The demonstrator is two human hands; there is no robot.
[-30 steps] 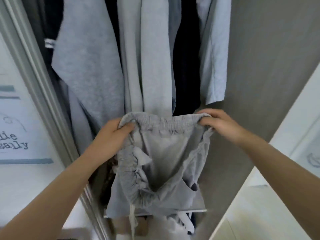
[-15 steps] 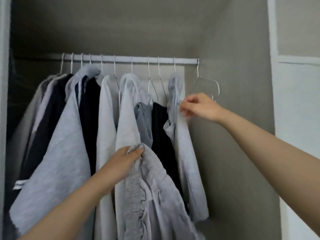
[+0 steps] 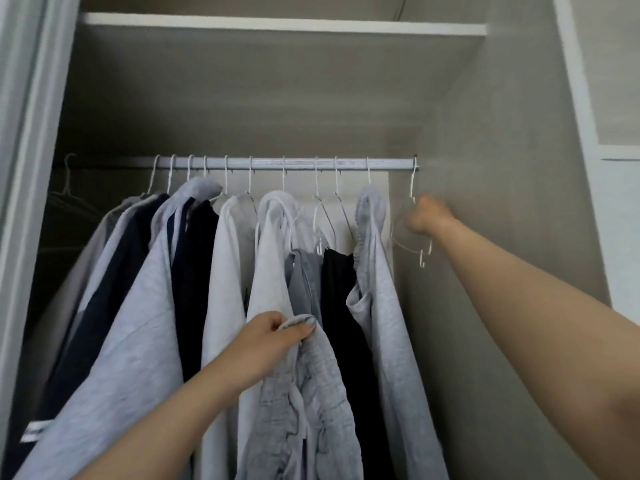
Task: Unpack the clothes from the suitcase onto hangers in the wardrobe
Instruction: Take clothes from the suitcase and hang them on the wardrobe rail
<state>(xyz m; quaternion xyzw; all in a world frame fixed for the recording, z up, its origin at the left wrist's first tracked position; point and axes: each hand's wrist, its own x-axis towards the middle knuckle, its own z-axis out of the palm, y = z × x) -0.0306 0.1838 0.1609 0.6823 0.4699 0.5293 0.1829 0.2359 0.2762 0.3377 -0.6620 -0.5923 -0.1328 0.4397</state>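
My left hand (image 3: 268,336) grips the waistband of a pair of grey drawstring shorts (image 3: 304,410), which hang down in front of the hung clothes. My right hand (image 3: 427,214) is raised to the far right end of the white wardrobe rail (image 3: 277,163) and closes around an empty white wire hanger (image 3: 414,244) that hangs there. The hand is motion-blurred. No suitcase is in view.
Several grey, white and navy garments (image 3: 138,306) hang on wire hangers along the rail. Two bare hangers (image 3: 327,220) hang among them. A white shelf (image 3: 277,24) runs above. The wardrobe's grey side wall (image 3: 485,237) is right beside the empty hanger; the door frame (image 3: 24,202) stands left.
My right hand let go of the shorts, rose and moved right onto the empty hanger at the rail's end. My view tilted up. The left hand kept hold of the shorts.
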